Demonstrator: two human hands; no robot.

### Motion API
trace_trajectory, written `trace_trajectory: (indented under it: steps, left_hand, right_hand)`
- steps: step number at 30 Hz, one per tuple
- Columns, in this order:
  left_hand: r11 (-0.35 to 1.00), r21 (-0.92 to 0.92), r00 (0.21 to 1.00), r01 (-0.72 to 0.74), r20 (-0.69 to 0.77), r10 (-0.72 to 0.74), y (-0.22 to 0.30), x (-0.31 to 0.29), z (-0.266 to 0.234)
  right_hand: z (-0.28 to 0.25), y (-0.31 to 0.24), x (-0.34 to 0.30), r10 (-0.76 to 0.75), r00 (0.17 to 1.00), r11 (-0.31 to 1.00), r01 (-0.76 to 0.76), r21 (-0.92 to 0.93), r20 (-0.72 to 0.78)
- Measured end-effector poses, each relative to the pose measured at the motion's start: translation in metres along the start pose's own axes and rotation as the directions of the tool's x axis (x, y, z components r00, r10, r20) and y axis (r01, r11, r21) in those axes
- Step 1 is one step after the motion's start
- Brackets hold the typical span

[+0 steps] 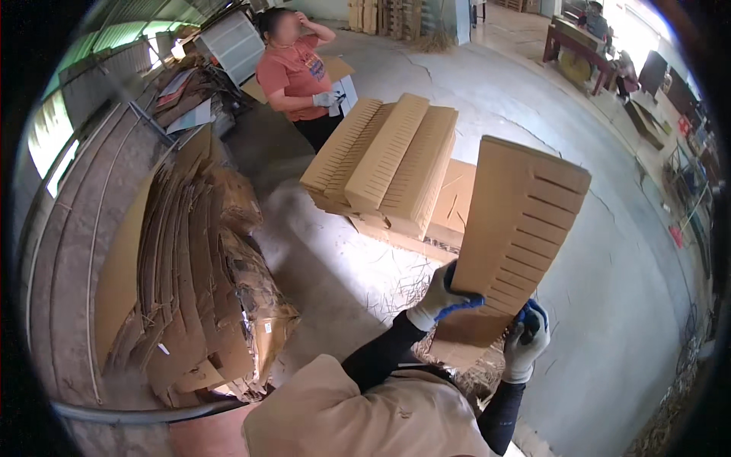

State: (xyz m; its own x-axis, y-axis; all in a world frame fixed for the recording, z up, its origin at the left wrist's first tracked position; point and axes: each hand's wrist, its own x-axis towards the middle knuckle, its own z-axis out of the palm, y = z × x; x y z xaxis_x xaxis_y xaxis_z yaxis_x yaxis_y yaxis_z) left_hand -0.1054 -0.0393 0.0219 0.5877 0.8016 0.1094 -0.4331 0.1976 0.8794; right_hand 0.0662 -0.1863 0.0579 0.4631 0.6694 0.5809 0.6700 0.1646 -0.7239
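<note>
Both my hands wear grey-white gloves with blue palms. A long brown slotted cardboard sheet point(506, 228) stands tilted up in front of me, a row of parallel cuts along its right side. My left hand point(449, 295) is closed on its lower left edge. At the lower right edge my right hand point(528, 343) grips it with bent fingers. Whether it is one sheet or several together I cannot tell. Beyond my left hand lie stacks of similar slotted cardboard point(388, 160), resting on flat cardboard point(454, 198).
Piled flattened cardboard point(190, 266) leans along the left side. Past the stacks stands a person point(297, 76) in a coral shirt, one gloved hand around a small dark object. Cardboard scraps point(403, 293) litter the floor. A dark red table point(579, 46) stands far right, people near it.
</note>
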Motion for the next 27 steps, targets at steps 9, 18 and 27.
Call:
trace_trajectory:
  steps: [9,18,27]
  left_hand:
    - [0.993,0.122,0.997,0.002,-0.075,0.007,-0.004,0.004,-0.024]
    - [0.997,-0.029,0.995,0.076,-0.067,-0.077,-0.011,0.014,-0.061]
    - [0.911,-0.380,0.883,-0.159,-0.467,-0.041,-0.046,-0.012,-0.209]
  right_hand:
    - [0.022,0.007,0.018,0.027,0.990,0.997,-0.038,0.072,0.141]
    - [0.042,0.007,0.031,0.083,0.978,0.990,-0.103,0.097,0.194]
    - [0.022,0.032,0.071,0.451,0.892,0.847,-0.419,0.327,-0.024]
